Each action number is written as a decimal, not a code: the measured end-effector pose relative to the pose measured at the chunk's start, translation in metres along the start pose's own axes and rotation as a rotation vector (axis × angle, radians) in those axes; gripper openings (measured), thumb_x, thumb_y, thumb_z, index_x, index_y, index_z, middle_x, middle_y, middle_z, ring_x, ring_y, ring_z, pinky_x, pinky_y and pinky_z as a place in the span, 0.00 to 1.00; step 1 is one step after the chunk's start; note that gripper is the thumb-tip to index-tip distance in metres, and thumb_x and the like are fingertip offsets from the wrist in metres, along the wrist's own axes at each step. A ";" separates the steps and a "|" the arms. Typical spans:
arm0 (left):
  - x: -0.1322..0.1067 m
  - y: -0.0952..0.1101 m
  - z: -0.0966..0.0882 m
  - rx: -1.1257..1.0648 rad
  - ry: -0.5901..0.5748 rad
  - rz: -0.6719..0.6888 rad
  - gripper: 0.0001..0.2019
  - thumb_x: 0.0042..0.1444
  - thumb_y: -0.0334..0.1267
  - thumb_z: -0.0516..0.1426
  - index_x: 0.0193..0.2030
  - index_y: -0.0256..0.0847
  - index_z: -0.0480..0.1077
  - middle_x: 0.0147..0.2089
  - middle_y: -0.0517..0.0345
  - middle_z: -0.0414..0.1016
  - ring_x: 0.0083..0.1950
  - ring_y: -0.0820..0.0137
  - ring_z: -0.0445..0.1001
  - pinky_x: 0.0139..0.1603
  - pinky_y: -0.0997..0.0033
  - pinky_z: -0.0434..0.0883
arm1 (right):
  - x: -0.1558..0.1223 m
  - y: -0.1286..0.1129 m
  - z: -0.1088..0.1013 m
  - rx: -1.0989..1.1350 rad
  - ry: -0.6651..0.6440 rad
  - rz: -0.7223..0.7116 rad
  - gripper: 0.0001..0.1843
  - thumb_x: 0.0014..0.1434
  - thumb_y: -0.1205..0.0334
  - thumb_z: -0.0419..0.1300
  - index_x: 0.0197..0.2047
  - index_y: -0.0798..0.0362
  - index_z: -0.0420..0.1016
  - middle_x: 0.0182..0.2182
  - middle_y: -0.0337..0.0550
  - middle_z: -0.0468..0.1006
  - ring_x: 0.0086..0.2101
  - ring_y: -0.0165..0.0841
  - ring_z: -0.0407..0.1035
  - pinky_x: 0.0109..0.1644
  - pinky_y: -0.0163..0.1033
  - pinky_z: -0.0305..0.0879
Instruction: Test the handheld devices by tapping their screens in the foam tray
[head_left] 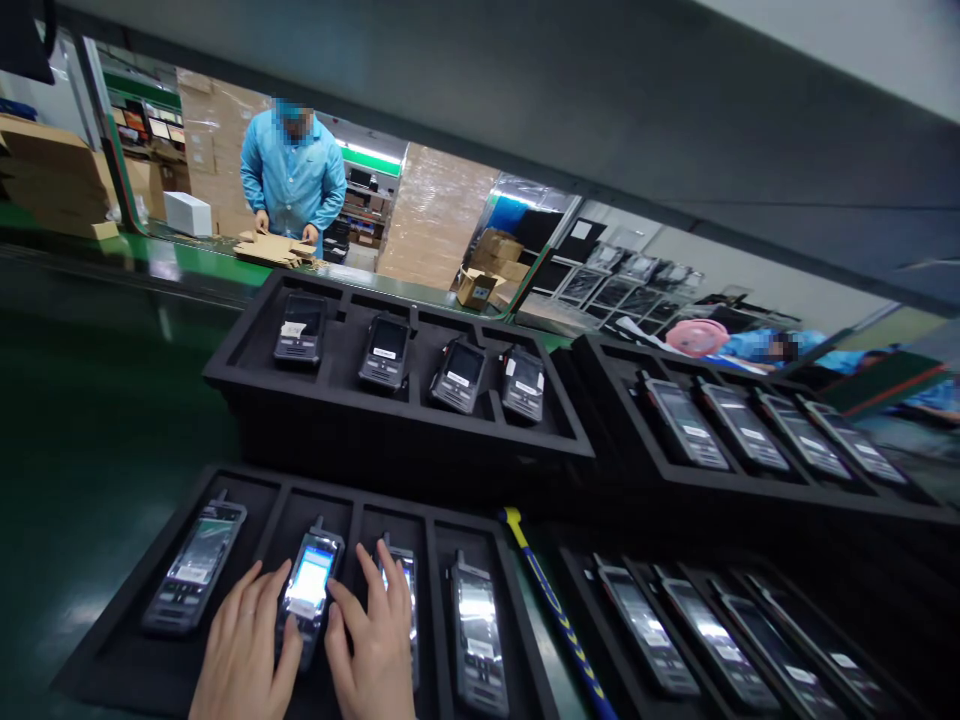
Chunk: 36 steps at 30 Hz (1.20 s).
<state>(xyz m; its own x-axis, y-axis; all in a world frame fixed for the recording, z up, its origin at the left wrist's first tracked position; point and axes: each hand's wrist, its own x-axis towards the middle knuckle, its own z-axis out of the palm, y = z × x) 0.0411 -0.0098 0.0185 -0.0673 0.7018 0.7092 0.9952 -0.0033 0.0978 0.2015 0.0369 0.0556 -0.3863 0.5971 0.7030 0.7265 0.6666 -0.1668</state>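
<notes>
A black foam tray point(112, 650) lies nearest me with several handheld devices in its slots. My left hand point(244, 650) and my right hand point(375, 645) rest on either side of the second device point(309, 582), whose screen is lit white-blue. The fingers of both hands touch its lower keypad part. My right hand also lies over the third device point(405, 575), partly hiding it. A dark device point(193, 565) sits left of my hands and another point(477, 630) sits to the right.
More black trays of devices: one behind point(247, 350), one at right rear point(750, 480), one at near right point(720, 640). A yellow-and-blue tool point(551, 605) lies between the near trays. A person in a blue coat point(292, 170) handles cardboard point(274, 248) across the green belt point(90, 400).
</notes>
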 end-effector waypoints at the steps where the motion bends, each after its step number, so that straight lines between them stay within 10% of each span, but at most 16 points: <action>1: 0.001 0.001 -0.001 -0.003 0.004 -0.002 0.19 0.60 0.41 0.47 0.56 0.35 0.64 0.49 0.47 0.78 0.52 0.57 0.75 0.44 0.57 0.76 | 0.000 0.000 0.000 0.012 -0.006 -0.016 0.17 0.59 0.67 0.53 0.49 0.43 0.74 0.63 0.38 0.56 0.64 0.44 0.45 0.56 0.61 0.63; 11: -0.004 0.000 0.004 -0.047 -0.038 -0.046 0.19 0.62 0.41 0.45 0.57 0.37 0.63 0.51 0.47 0.77 0.55 0.56 0.73 0.47 0.52 0.76 | 0.015 -0.010 -0.010 0.008 0.030 -0.096 0.17 0.59 0.68 0.52 0.47 0.44 0.75 0.63 0.42 0.58 0.64 0.46 0.46 0.51 0.64 0.66; 20: -0.008 -0.010 0.008 0.009 -0.047 0.044 0.20 0.61 0.44 0.46 0.58 0.43 0.62 0.50 0.54 0.79 0.52 0.57 0.76 0.41 0.54 0.80 | -0.055 0.055 -0.034 -0.106 0.095 0.115 0.21 0.64 0.67 0.51 0.60 0.50 0.62 0.49 0.39 0.72 0.54 0.36 0.62 0.56 0.49 0.62; 28: -0.017 -0.011 0.011 -0.117 -0.269 -0.161 0.23 0.61 0.51 0.44 0.60 0.47 0.61 0.56 0.55 0.75 0.61 0.55 0.68 0.54 0.45 0.74 | -0.061 0.057 -0.045 -0.150 0.160 -0.117 0.15 0.57 0.70 0.54 0.49 0.52 0.70 0.41 0.39 0.76 0.46 0.34 0.70 0.47 0.44 0.70; 36: -0.010 0.002 0.000 -0.192 -0.246 -0.243 0.22 0.62 0.48 0.42 0.58 0.44 0.62 0.54 0.51 0.76 0.63 0.53 0.65 0.57 0.43 0.67 | -0.065 0.056 -0.039 -0.186 0.076 -0.032 0.09 0.55 0.71 0.57 0.38 0.51 0.74 0.46 0.43 0.75 0.51 0.39 0.66 0.47 0.48 0.71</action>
<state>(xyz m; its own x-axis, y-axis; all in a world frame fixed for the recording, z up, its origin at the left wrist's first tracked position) 0.0434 -0.0167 0.0118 -0.2570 0.8481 0.4633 0.9193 0.0667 0.3879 0.2889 0.0182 0.0274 -0.3715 0.5369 0.7574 0.8099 0.5863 -0.0183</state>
